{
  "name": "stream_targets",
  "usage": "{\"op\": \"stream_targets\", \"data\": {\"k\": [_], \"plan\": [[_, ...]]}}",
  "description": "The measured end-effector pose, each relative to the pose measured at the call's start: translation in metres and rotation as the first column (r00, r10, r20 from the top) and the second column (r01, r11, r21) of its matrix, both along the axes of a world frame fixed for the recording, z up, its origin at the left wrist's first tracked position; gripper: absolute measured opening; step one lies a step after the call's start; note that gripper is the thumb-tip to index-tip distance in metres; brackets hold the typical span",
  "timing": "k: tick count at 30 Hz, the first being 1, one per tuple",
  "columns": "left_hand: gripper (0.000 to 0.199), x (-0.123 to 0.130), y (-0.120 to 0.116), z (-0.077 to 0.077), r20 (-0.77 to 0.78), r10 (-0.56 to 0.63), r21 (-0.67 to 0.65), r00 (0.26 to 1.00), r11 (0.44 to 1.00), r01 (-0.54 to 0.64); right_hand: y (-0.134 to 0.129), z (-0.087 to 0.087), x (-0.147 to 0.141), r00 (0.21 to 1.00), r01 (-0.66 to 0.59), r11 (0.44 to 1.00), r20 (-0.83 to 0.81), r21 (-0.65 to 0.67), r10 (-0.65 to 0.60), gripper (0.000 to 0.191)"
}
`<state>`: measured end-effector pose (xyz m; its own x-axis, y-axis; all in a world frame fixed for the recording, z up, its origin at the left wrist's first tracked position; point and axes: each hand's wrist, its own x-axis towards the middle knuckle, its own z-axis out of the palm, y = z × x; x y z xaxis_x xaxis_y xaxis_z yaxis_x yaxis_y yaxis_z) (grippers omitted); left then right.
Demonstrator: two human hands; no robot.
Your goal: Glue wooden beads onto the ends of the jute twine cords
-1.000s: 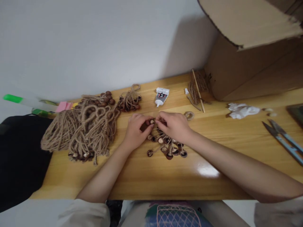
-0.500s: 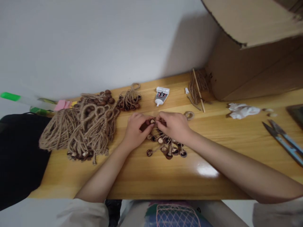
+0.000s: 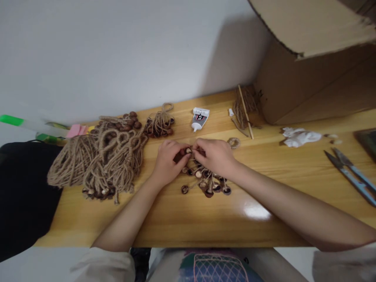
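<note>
Bunch of corded shells lies on the wooden table, partly covered by the right hand. Just beyond the visible part of it, the left hand pinches one small brown shell between thumb and forefinger; a pale piece shows in this shell. The right fingertips are narrowly together, right beside the same shell, but I cannot tell if they grip something. On the left there are knotted rope bundles; well to the right lie scissors. Somewhat farther are a braided ring and a crumpled white tissue. Behind lie a glue tube and a thin wooden stick, and a cardboard box stands near the wall.
</note>
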<state>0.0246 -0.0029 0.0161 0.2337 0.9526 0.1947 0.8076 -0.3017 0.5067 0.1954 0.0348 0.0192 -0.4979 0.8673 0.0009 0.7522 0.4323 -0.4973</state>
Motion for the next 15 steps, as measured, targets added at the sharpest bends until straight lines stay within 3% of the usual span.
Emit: {"op": "stream_targets", "data": {"k": [15], "plan": [[0.015, 0.0, 0.0005, -0.001, -0.012, -0.022, 0.031, 1.0, 0.999, 0.022, 0.0, 0.0007, -0.0001, 1.0, -0.005, 1.0, -0.002, 0.0, 0.005, 0.02]]}}
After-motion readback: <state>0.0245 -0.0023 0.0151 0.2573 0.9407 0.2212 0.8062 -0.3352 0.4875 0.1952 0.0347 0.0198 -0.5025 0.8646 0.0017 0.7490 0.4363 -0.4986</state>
